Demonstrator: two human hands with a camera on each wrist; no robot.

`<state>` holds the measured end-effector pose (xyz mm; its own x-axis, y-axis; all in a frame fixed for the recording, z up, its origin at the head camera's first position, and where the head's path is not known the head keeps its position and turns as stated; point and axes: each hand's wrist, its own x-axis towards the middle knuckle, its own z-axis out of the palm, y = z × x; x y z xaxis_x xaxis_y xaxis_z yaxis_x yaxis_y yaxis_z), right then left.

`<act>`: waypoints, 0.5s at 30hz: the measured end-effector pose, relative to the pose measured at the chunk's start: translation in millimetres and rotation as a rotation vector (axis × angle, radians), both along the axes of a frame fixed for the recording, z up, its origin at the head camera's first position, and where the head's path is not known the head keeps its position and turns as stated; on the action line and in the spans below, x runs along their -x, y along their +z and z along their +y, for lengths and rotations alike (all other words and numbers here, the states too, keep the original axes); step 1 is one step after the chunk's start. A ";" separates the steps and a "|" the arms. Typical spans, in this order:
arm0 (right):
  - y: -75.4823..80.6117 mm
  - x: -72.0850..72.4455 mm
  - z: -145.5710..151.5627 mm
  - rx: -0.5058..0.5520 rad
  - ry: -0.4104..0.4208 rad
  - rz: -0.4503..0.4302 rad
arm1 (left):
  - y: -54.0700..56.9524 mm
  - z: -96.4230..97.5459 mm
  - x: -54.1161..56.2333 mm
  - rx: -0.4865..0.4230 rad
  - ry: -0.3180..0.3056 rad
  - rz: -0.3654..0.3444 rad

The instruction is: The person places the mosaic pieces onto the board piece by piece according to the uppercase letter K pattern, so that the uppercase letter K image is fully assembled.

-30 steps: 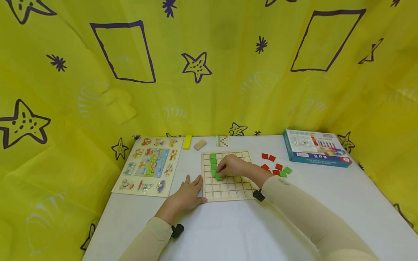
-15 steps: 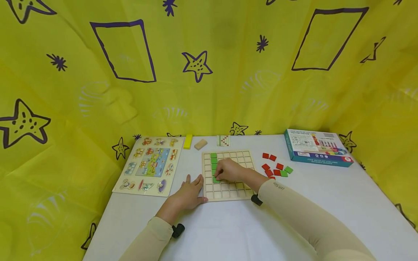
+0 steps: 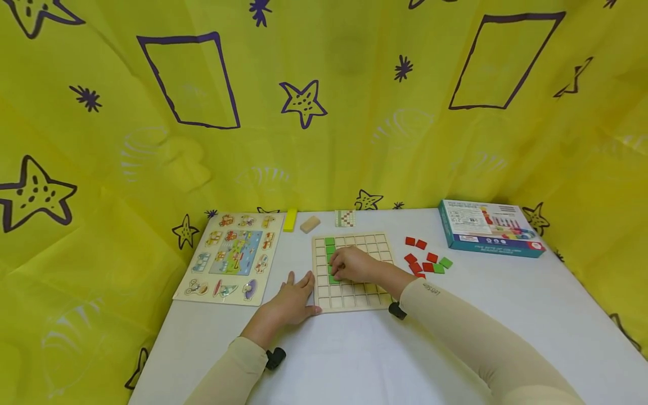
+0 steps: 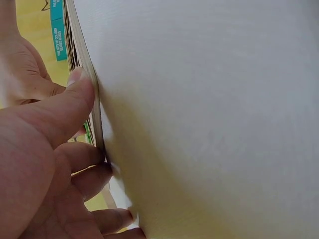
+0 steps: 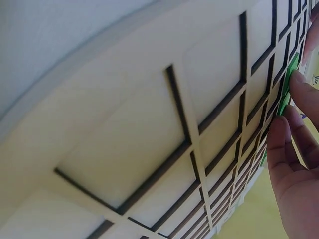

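A square wooden grid board [image 3: 349,304] lies on the table. Green square tiles [image 3: 330,242] stand in one column near its left side. With bent fingers my right hand [image 3: 355,264] reaches over the board, thumb and fingertips at the lowest green tile [image 3: 332,279], which sits in its cell. In the right wrist view, thumb and fingertips meet the edges of a green tile [image 5: 285,97]. My left hand [image 3: 291,301] rests at the board's near left corner, fingers spread along the left edge. Its thumb [image 4: 77,92] touches the near edge in the left wrist view.
Loose red tiles [image 3: 410,241] and a couple of green tiles [image 3: 445,262] lie right of the board. A boxed set [image 3: 491,228] is at back right. On the left lies a picture puzzle [image 3: 230,259]. Behind the board are a yellow block [image 3: 290,220], a wooden block [image 3: 310,224] and a patterned card [image 3: 345,218].
My right hand has lowered the tilted green tile flat into the cell below the other green ones and stays there. The left hand has kept its place at the board.
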<state>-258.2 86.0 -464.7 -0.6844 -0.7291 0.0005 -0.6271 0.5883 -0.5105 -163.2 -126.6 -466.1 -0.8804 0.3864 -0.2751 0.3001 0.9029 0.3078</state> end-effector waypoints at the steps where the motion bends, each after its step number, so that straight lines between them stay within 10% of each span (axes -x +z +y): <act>1: -0.7 0.4 1.2 0.006 0.001 -0.006 | 0.1 0.2 -0.1 -0.002 0.000 -0.002; 15: 31.6 11.7 72.9 0.092 -0.269 -0.140 | 1.5 0.8 -2.4 -0.029 0.025 -0.018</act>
<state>-269.8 158.9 -433.1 -0.8510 -0.5227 -0.0502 -0.3747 0.6714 -0.6394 -160.8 -125.8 -464.6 -0.8848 0.3720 -0.2805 0.2714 0.9009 0.3388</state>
